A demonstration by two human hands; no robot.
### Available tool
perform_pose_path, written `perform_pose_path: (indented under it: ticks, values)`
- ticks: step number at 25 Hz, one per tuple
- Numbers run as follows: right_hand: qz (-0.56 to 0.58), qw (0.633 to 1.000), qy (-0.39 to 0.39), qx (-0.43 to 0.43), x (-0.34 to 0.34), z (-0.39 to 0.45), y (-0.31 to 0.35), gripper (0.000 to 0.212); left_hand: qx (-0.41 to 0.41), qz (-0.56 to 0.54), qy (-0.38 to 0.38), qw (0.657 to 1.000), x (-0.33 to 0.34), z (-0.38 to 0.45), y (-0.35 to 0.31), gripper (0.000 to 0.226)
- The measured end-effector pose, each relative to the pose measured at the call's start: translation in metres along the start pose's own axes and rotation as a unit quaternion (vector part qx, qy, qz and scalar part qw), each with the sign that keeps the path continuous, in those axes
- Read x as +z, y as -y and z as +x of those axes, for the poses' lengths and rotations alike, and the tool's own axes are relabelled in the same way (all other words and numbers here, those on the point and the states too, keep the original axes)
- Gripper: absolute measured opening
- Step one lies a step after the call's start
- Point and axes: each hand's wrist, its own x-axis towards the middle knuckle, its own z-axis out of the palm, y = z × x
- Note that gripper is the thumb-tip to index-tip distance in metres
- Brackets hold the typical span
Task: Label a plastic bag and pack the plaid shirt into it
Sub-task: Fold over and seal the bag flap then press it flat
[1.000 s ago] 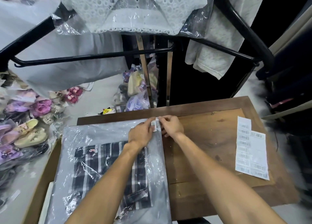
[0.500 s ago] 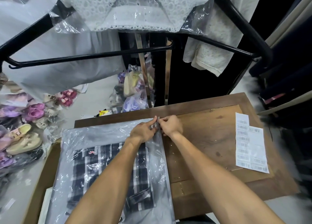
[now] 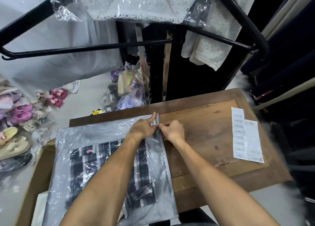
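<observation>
A clear plastic bag (image 3: pixel 95 137) lies flat on the left part of the wooden table (image 3: pixel 204 133). The folded black and white plaid shirt (image 3: pixel 88 166) shows through it, inside the bag. My left hand (image 3: pixel 143 127) presses on the bag's far right corner, fingers against a small barcode label (image 3: pixel 153 123) there. My right hand (image 3: pixel 172 130) pinches the bag's right edge strip right beside it. Both forearms cross over the bag and hide part of the shirt.
A sheet of barcode labels (image 3: pixel 245 135) lies on the table's right side. A black clothes rack (image 3: pixel 119 45) with bagged white garments hangs above. Bagged sandals (image 3: pixel 17 123) are spread over the floor at left. A cardboard box (image 3: pixel 37 183) stands under the bag's left side.
My hands stay at the bag's far right corner; my left fingers have stretched out along the label. The view has shifted slightly.
</observation>
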Motion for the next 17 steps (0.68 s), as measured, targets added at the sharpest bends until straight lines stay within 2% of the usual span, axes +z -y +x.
perform_pose_path:
  ticks: [4, 11, 17]
  values:
    - [0.0, 1.0, 0.008, 0.001, 0.002, -0.013, -0.011, 0.031, 0.006, 0.013, -0.019, 1.0, 0.003, -0.005, -0.002, 0.062]
    - [0.007, 1.0, -0.023, 0.005, 0.0, -0.039, -0.024, 0.024, 0.006, 0.052, -0.037, 0.998, 0.005, -0.017, -0.011, 0.059]
    - [0.0, 1.0, -0.002, 0.021, -0.001, -0.058, -0.043, 0.024, 0.019, 0.073, -0.052, 0.996, 0.009, -0.02, -0.01, 0.06]
